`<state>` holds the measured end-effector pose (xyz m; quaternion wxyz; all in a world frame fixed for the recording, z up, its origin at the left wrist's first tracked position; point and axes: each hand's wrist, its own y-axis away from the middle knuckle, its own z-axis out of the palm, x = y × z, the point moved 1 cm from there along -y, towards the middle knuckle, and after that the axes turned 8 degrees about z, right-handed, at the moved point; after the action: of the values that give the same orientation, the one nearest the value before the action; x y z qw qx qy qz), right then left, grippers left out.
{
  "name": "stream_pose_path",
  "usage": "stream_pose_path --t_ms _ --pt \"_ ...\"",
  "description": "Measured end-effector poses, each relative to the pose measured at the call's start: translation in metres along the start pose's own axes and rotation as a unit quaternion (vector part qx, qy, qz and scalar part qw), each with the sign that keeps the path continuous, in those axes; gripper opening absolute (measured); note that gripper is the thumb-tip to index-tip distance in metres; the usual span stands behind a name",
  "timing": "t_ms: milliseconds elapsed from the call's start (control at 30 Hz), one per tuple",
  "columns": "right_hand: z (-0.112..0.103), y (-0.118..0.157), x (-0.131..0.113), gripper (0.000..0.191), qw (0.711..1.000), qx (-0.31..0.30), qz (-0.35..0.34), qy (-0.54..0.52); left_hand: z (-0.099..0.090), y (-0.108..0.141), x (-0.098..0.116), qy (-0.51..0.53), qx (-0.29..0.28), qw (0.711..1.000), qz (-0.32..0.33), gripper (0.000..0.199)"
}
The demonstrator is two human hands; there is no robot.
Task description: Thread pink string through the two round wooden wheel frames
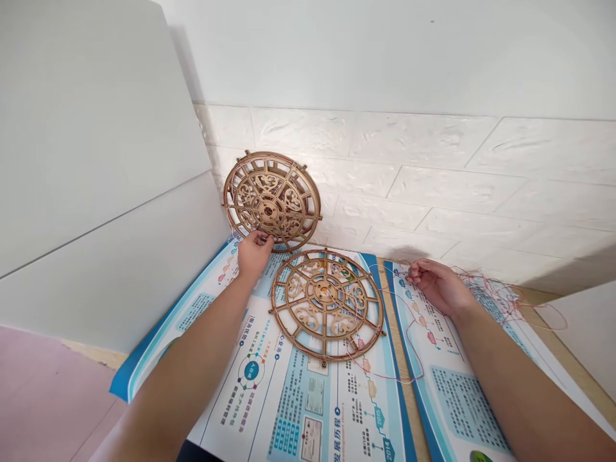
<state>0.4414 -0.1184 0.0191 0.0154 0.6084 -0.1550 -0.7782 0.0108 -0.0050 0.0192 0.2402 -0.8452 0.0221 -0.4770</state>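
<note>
- Head view: left hand (253,253) pinches the lower rim of the upright wooden wheel (272,200) leaning on the wall (433,173), just beyond its fingers.
- Right hand (440,285), fingers together, pinches red thread (505,301); a flat wheel (327,301) lies between both hands on the tabletop (539,296).
- Posters (298,391) carry Chinese text; "2014" and "2015" are readable.

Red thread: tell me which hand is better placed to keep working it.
Right hand: its fingers already pinch the red thread. The left hand grips the upright wooden wheel against the wall.
</note>
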Motion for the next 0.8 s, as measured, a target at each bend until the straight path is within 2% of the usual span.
stream_pose_path --t_ms 600,800 --pt "0.0008 0.0001 0.0006 0.024 1.0 -0.005 -0.022 0.021 -0.0004 -0.0013 0.0016 -0.011 0.0 1.0 -0.011 0.022" --pt "0.0 -0.0013 0.0006 0.026 1.0 -0.005 -0.014 0.019 0.0 -0.0007 0.0029 -0.052 0.007 0.999 -0.014 0.022"
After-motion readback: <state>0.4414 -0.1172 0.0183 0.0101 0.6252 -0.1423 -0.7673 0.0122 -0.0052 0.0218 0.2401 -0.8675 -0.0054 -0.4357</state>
